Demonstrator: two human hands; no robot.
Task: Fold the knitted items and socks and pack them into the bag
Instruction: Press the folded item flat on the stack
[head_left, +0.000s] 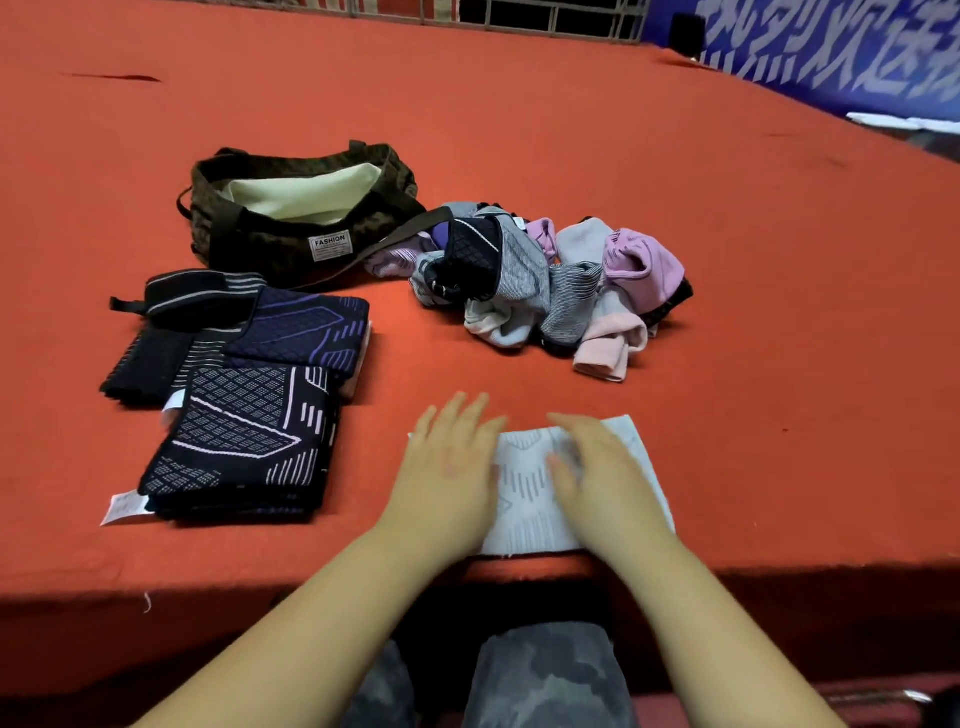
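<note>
A white knitted piece lies flat near the table's front edge. My left hand presses its left side with straight fingers, and my right hand lies flat on its right side. To the left sit folded dark knitted items, with another navy one and black striped ones behind. An open dark bag with a pale lining stands at the back left. An unfolded heap of socks and knits in grey, navy, pink and lilac lies at centre right.
The red tablecloth covers a wide table; its front edge runs just under my wrists. A blue banner hangs at the far right. My camouflage-clad knees show below the table edge.
</note>
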